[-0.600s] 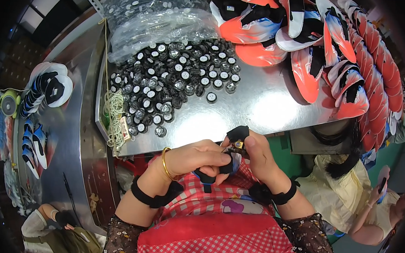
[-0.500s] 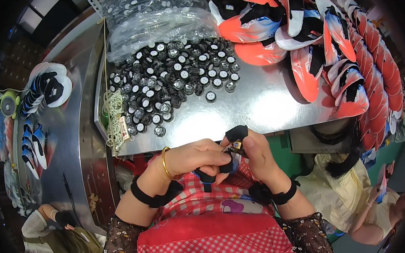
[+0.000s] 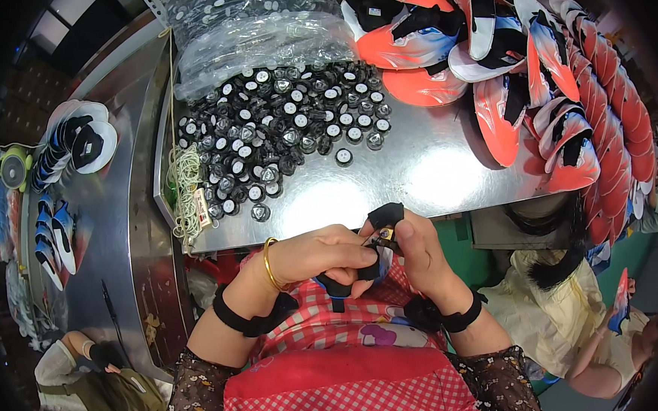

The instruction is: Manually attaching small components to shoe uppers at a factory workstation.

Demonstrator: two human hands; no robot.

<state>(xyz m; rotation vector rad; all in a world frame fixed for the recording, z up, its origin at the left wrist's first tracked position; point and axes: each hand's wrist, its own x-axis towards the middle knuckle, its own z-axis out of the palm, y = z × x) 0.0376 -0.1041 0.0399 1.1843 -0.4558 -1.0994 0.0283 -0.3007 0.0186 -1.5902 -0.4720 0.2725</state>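
Observation:
Just in front of the metal table's near edge, both my hands grip a black shoe upper with a bit of blue trim (image 3: 337, 285). My left hand (image 3: 326, 256) has its thumb and fingers pressed together on it. My right hand (image 3: 419, 250) pinches the black upper part, thumb on top. Between the two sits a small gold-and-white piece (image 3: 387, 235), partly covered by my fingertips. Most of the upper is hidden by my hands. Beyond them, a heap of round black dials with white discs (image 3: 281, 120) lies on the table.
Clear plastic bags of dials (image 3: 260, 39) lie at the back of the metal table (image 3: 314, 204). Coral-and-white shoe uppers (image 3: 496, 121) pile up at right. A cord bundle (image 3: 186, 197) hangs at the left corner. Co-workers sit on both sides; the right one holds an upper (image 3: 620, 302).
My hands have hardly moved and keep their grip on the shoe upper. At right, the co-worker's upper has turned and now shows more of its coral and blue side.

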